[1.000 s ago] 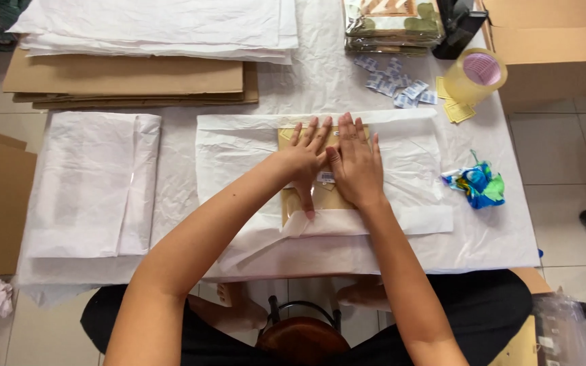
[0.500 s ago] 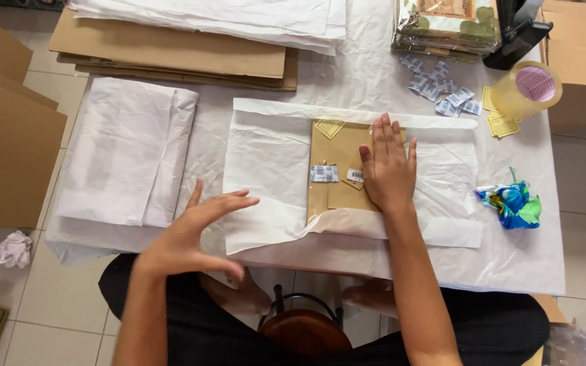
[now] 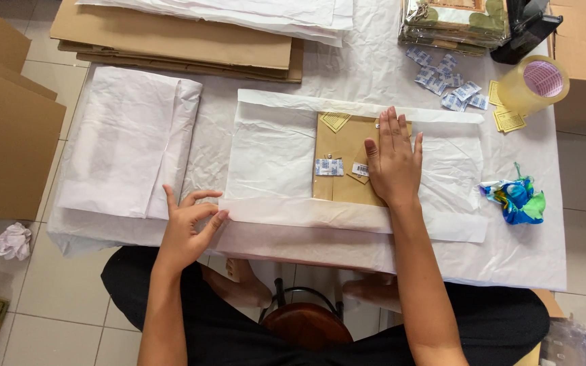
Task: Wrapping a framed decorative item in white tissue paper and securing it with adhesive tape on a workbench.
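A brown cardboard-backed flat item (image 3: pixel 342 157) lies on a sheet of white tissue paper (image 3: pixel 273 149) spread on the table. My right hand (image 3: pixel 393 161) presses flat on the brown item's right half, fingers apart. My left hand (image 3: pixel 188 227) pinches the lower left corner of the tissue sheet's folded-up near flap (image 3: pixel 306 215), at the table's front edge. A small white packet (image 3: pixel 329 167) and a white sticker sit on the brown item.
A folded stack of white paper (image 3: pixel 127 142) lies at the left. Flat cardboard sheets (image 3: pixel 171 41) lie at the back, with a tape roll (image 3: pixel 533 83), small sachets (image 3: pixel 445 81), yellow tags and wrapped frames at back right. A crumpled colourful wrapper (image 3: pixel 518 200) sits right.
My left hand left the brown item, swung out to the left, then came back to the tissue's lower left corner. My right hand stays pressed on the item.
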